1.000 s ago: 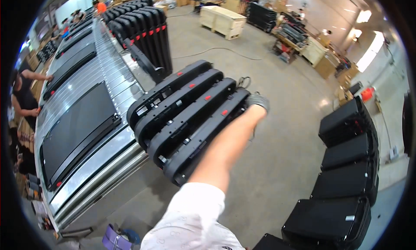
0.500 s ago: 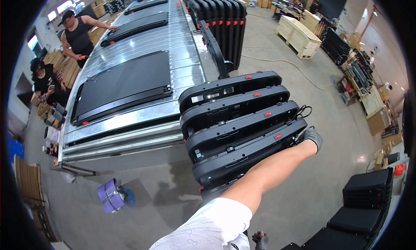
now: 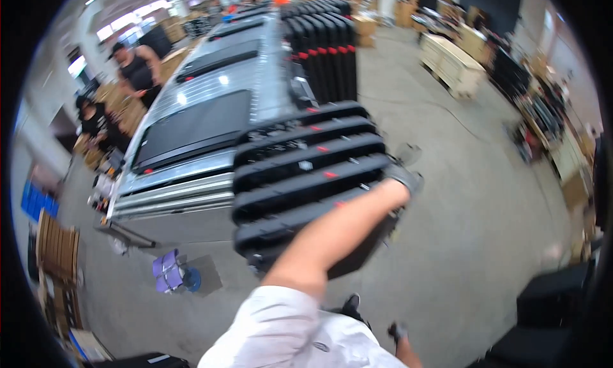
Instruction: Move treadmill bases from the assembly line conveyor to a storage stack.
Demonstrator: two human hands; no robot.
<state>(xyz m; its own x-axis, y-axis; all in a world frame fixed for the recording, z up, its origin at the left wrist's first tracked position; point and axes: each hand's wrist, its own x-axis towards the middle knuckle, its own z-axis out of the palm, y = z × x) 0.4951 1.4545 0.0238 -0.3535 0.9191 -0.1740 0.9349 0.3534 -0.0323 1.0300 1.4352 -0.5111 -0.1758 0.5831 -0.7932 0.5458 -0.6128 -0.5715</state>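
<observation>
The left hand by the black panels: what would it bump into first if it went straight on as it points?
The left hand seems to have a free way over the floor, though it might brush the blurred loop beside it; depth is unclear.

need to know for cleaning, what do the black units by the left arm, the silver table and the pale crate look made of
Black units: probably moulded plastic, satin finish, from rounded ends and soft sheen; painted metal possible.
Silver table: likely bare, shiny metal, from its bright glints.
Pale crate: perhaps unpainted wood, matt, from its flat cream sides.
</observation>
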